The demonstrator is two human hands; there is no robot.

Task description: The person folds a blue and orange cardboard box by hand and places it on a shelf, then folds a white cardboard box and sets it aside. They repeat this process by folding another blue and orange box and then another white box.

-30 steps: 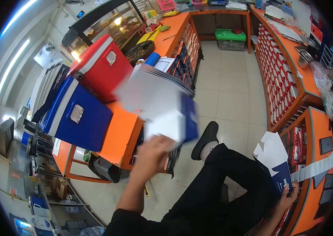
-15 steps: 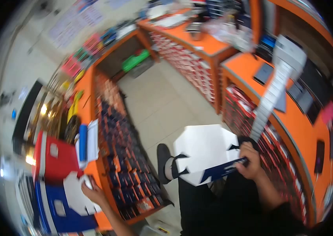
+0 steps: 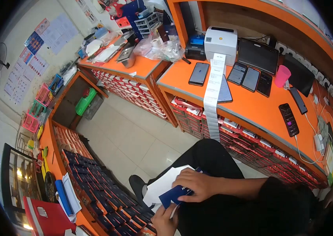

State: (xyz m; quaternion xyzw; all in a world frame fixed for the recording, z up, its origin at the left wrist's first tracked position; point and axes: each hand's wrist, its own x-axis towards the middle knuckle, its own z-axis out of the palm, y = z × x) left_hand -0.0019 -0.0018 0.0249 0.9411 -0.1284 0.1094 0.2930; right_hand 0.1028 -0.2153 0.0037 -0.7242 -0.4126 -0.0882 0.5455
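Over my lap lies a piece of folded cardboard, white inside with a dark blue printed panel (image 3: 172, 195). My right hand (image 3: 196, 185) grips its blue part from above, fingers curled over the edge. At the lower end, my left hand (image 3: 165, 221) pinches the cardboard's near corner, with white edges showing by its fingertips. Part of the white sheet (image 3: 159, 188) spreads out to the left of the right hand. My right hand hides some of the blue panel.
An orange counter (image 3: 253, 103) on the right holds a label printer (image 3: 220, 41) with a long paper strip (image 3: 213, 94) hanging down, several phones and a pink cup (image 3: 282, 76). Racks of small dark packets (image 3: 107, 196) line the left. A red box (image 3: 50, 214) stands lower left.
My view has turned to the right. My left hand has left the white cardboard by the blue box and come to the piece in my right hand, which is now lower and more folded.
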